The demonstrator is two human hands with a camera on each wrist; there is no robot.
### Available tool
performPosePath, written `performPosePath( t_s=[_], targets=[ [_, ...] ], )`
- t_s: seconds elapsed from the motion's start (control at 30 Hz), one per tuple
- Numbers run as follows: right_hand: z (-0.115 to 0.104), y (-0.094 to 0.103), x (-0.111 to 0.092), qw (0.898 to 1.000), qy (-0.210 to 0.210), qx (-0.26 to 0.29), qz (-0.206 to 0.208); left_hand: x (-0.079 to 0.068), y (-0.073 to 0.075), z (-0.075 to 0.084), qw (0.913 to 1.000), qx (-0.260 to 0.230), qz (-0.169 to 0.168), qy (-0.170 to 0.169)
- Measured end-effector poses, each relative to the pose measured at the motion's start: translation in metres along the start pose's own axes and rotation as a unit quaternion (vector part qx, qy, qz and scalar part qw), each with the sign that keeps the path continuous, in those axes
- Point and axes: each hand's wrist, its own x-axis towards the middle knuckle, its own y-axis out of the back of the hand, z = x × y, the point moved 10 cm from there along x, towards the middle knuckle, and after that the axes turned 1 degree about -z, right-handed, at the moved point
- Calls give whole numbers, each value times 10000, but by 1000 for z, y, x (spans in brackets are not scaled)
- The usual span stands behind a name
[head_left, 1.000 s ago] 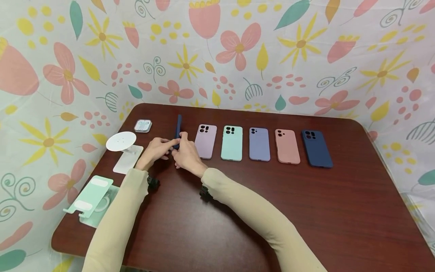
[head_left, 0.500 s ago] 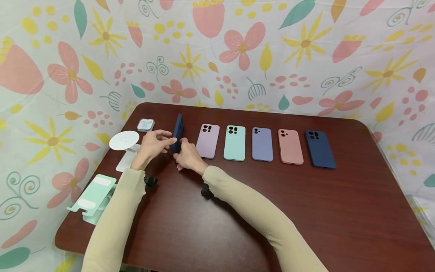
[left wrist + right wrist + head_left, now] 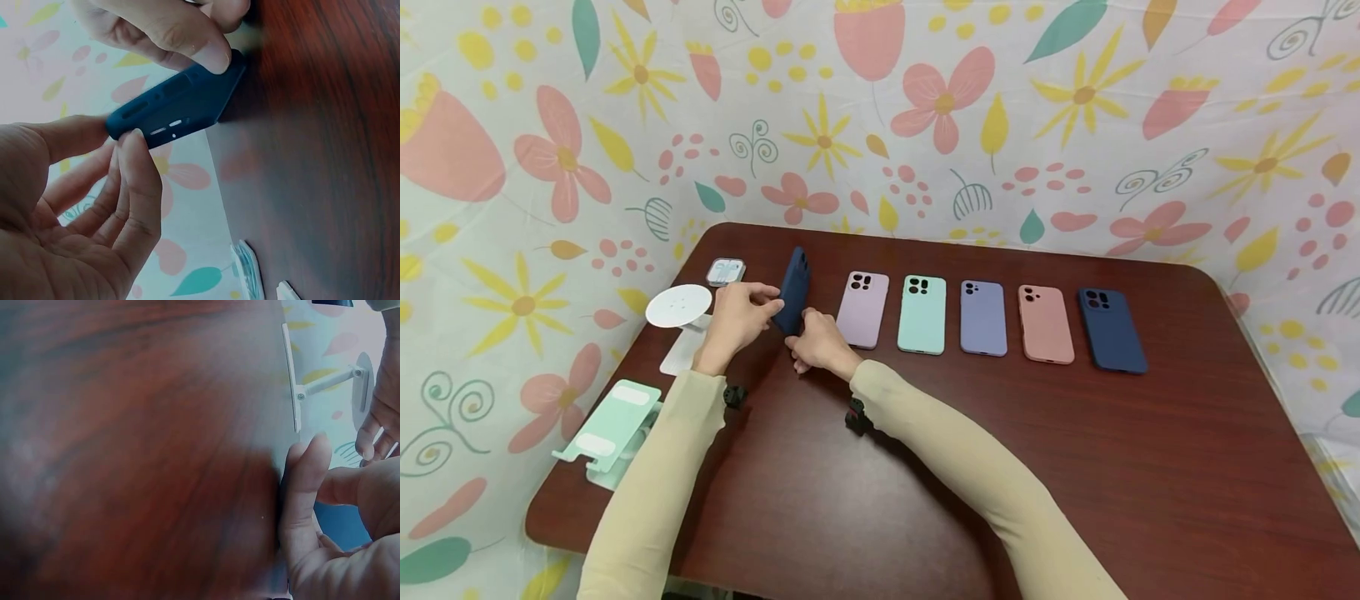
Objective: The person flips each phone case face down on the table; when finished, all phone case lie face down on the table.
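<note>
A dark blue phone case (image 3: 792, 293) stands up from the table at a tilt, turned nearly edge-on in the head view. My left hand (image 3: 741, 321) pinches its left edge between thumb and fingers. At the lower end of the case, my right hand (image 3: 820, 343) grips the corner. The left wrist view shows the hollow inside of the case (image 3: 181, 109) with small slots in its wall, the right thumb (image 3: 212, 57) at one corner. In the right wrist view, part of the blue case (image 3: 344, 522) shows behind the right fingers, which hide the rest.
Lilac (image 3: 862, 310), mint (image 3: 922, 315), periwinkle (image 3: 983, 318), pink (image 3: 1047, 325) and dark blue (image 3: 1112, 331) phone cases lie in a row to the right. On the left are a clear earphone box (image 3: 726, 272), a white stand (image 3: 678, 306) and a mint folding stand (image 3: 617, 427).
The dark blue case has turned from edge-on to show more of its broad face. The left hand has drawn apart from the right and now pinches the case's left edge. The view shifted slightly.
</note>
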Motion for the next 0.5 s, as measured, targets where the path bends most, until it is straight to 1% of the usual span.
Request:
performPosePath(
  t_s=[0.07,0.23,0.33,0.5],
  targets=[
    [1,0,0,10000,-37,26,-8,0,0,0,10000,51,26,63],
    [3,1,0,9997,-186,133,35,1,1,-6,9993,250,152,212],
    [4,4,0,9997,-233,-5,104,1,1,-9,9984,472,232,205],
    [5,7,1,9993,-283,-219,112,2,-2,-11,9969,728,226,203]
  ],
)
